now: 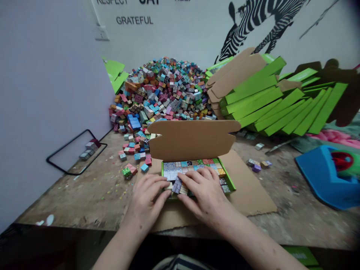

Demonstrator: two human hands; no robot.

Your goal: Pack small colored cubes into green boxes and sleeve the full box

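A shallow green-edged cardboard box [231,182] sits in front of me with its brown lid [194,140] raised at the back. Rows of small patterned cubes [170,169] fill its far part. At the near left corner my left hand [147,193] pinches a cream cube [169,186] between thumb and fingers. My right hand [206,191] reaches over the box, its thumb and index finger closed on a tilted grey-purple block [177,185]. Beside that block is a tan striped cube [183,189]. The right palm and fingers hide part of the box's contents.
Under the box lies a cardboard sheet [253,195]. A large heap of cubes [168,90] rises at the back, with loose cubes [129,170] at left. Green flattened boxes [258,101] are stacked at right, near a blue plastic bin [320,180]. A black frame [77,152] leans left.
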